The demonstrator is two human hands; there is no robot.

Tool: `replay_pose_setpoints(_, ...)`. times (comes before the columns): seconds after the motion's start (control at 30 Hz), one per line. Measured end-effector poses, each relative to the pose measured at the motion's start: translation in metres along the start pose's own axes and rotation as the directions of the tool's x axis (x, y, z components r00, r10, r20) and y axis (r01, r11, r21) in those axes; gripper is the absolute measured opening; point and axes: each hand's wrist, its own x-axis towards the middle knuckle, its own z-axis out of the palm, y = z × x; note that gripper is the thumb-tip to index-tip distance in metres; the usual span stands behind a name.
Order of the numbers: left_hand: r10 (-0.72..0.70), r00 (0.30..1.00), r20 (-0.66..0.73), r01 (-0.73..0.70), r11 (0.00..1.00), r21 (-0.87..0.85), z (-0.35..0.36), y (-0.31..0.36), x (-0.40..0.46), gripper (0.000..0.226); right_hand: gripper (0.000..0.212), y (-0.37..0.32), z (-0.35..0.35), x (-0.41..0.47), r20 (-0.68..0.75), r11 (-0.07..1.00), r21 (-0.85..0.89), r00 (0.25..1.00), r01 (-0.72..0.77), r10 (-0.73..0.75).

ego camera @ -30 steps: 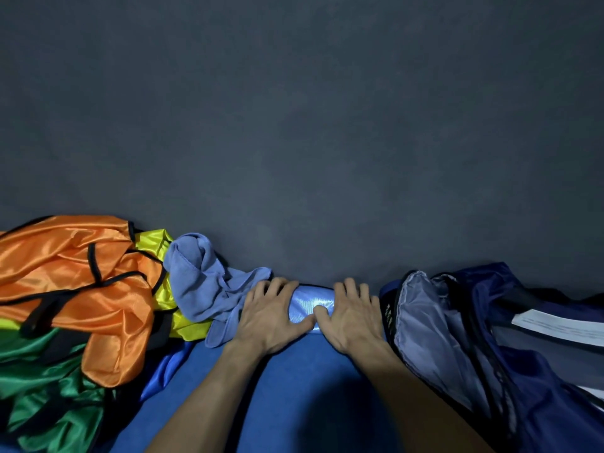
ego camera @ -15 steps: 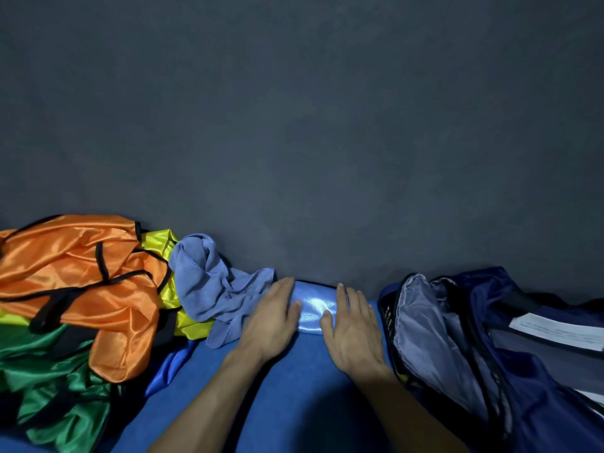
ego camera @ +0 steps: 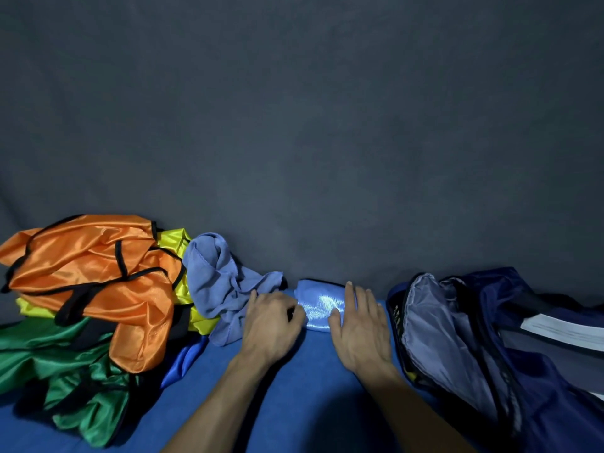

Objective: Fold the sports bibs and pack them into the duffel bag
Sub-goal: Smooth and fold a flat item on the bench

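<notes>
Blue surface (ego camera: pixel 294 403): both hands flank folded blue bib (ego camera: pixel 318 305).

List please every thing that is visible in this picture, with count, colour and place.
folded bib: 1, shiny light blue, centre, between the hands
orange bib: 1, orange with black trim, top of left pile
yellow bib: 1, yellow, under the orange bib
green bibs: count unclear, green, bottom left
cloth: 1, dull blue, crumpled, right of the pile
duffel bag: 1, navy, open, right
surface: 1, blue, underneath
backdrop: 1, dark grey, behind
left hand: curled on the folded bib's left end
right hand: flat on its right end
</notes>
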Motion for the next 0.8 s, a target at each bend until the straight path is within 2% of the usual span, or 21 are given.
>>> replay_pose_setpoints(0.1,-0.019,0.997,-0.079,0.02,1.0,0.005,0.003,0.001,0.001,0.051,0.068,-0.001,-0.001,0.0,-0.03,0.999,-0.029,0.999,-0.013,0.012)
replay_pose_setpoints(0.3,-0.132,0.974,-0.184,0.142,0.989,0.044,-0.005,0.02,0.001,0.047,0.064,0.0,0.001,-0.001,-0.085,0.999,-0.037,0.996,0.021,-0.024)
replay_pose_setpoints(0.43,-0.215,0.967,-0.138,0.215,0.977,-0.017,-0.003,0.022,0.016,0.041,0.064,0.001,0.005,-0.001,-0.081,0.999,-0.034,0.996,0.035,-0.038)
replay_pose_setpoints(0.63,-0.184,0.976,-0.118,0.179,0.982,-0.053,0.009,0.011,0.024,0.034,0.062,0.002,0.009,0.0,-0.083,1.0,-0.014,0.996,0.023,-0.024)
replay_pose_setpoints(0.8,-0.189,0.975,-0.118,0.189,0.982,-0.012,0.009,0.014,0.023,0.039,0.062,0.004,0.011,0.0,-0.092,0.999,-0.031,0.995,0.039,-0.041)
